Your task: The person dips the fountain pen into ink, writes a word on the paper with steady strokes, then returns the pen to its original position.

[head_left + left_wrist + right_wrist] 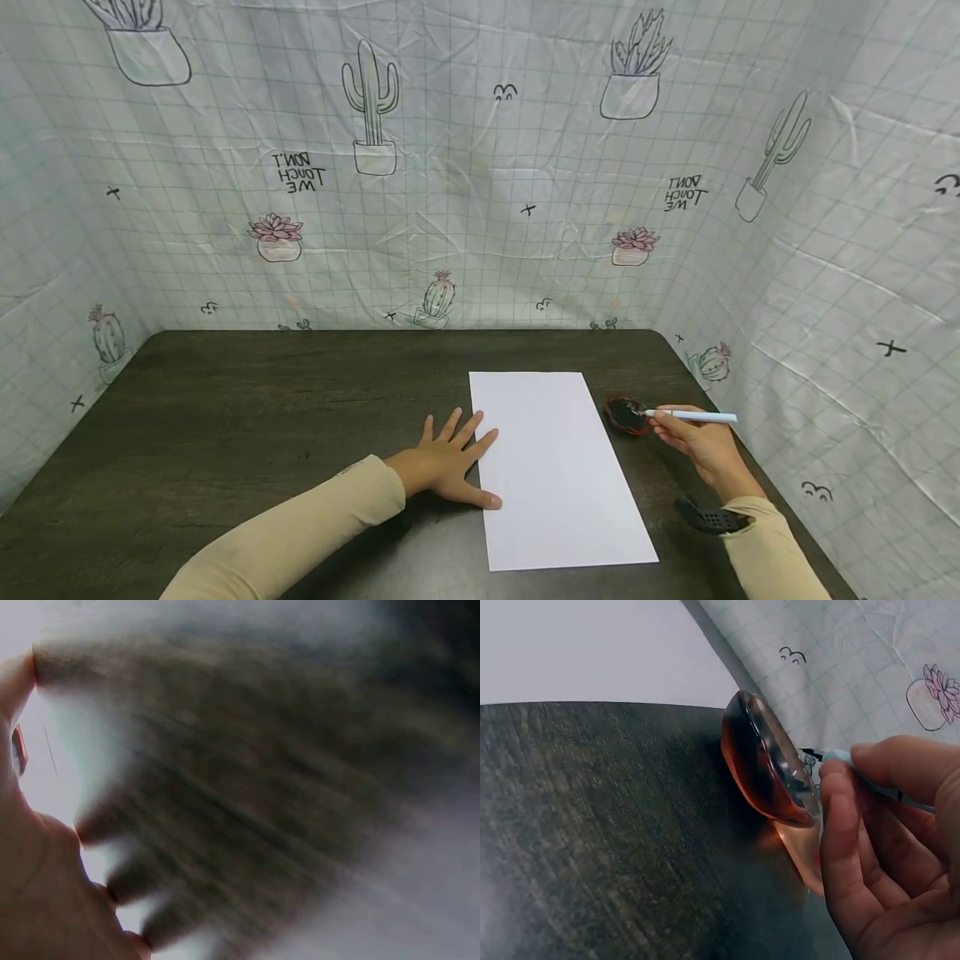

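Observation:
A white sheet of paper [558, 475] lies upright on the dark table. My left hand [444, 468] rests on its left edge with fingers spread, thumb and fingertips touching the sheet. Beyond the paper's right edge, my right hand [701, 446] pinches a light blue pen [708, 416] between thumb and fingers. In the right wrist view the pen [837, 756] shows a dark pointed tip, over or beside the rim of a small reddish, see-through dish [744, 769]. That dish looks dark inside; whether the tip touches its contents, I cannot tell. The left wrist view is mostly blurred.
The dark wooden table [262, 417] extends far to the left. A pale cloth [465, 183] printed with cacti hangs behind it and along both sides. On the right wrist sits a black band [708, 517].

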### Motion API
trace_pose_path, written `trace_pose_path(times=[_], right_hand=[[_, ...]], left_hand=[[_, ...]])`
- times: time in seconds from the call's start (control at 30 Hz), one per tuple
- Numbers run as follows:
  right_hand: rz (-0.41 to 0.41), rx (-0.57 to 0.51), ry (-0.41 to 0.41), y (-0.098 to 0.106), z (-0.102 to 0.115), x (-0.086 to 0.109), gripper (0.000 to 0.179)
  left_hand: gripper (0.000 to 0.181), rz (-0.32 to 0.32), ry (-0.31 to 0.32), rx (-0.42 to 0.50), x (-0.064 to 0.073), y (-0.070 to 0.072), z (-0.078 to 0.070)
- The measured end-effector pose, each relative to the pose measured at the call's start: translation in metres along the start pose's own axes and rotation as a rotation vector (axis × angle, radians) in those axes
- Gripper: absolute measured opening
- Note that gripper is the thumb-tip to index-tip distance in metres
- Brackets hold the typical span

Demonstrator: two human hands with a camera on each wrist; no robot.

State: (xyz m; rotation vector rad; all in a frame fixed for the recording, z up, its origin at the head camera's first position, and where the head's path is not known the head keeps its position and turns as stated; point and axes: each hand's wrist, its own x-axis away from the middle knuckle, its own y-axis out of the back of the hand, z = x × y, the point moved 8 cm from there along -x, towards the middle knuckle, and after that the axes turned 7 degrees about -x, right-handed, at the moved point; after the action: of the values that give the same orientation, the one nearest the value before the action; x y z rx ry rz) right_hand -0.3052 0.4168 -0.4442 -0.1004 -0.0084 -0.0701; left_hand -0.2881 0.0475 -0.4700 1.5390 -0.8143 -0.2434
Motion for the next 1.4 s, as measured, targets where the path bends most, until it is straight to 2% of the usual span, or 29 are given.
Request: trace_pose_path(times=[0.07, 0.27, 0.43, 0.67, 1.1, 1.4], right_hand=[[-0.013, 0.093, 0.001, -0.001, 0.001, -0.002, 0.012], [-0.058, 0.435, 0.011, -0.005, 0.006, -0.011, 0.041], [-0.093, 0.593, 0.031, -0.006, 0.009, -0.016, 0.036], [-0.112, 0.692, 0.018, -0.006, 0.005, -0.021, 0.031], [-0.152, 0.839, 0.056, -0.008, 0.012, -0.023, 0.027], [-0.139, 0.862, 0.051, -0.006, 0.013, -0.019, 0.026]], left_hand=[[0.101, 0.000, 0.000, 0.000, 0.000, 0.000, 0.000], [0.101, -0.002, -0.001, -0.001, 0.000, -0.002, 0.001], [0.101, -0.005, -0.004, 0.011, 0.000, -0.001, 0.001], [0.101, -0.004, -0.008, 0.000, 0.000, 0.000, 0.001], [0.103, 0.010, -0.008, -0.010, 0.002, 0.002, -0.001], [0.104, 0.020, 0.003, -0.008, 0.000, -0.001, 0.002]])
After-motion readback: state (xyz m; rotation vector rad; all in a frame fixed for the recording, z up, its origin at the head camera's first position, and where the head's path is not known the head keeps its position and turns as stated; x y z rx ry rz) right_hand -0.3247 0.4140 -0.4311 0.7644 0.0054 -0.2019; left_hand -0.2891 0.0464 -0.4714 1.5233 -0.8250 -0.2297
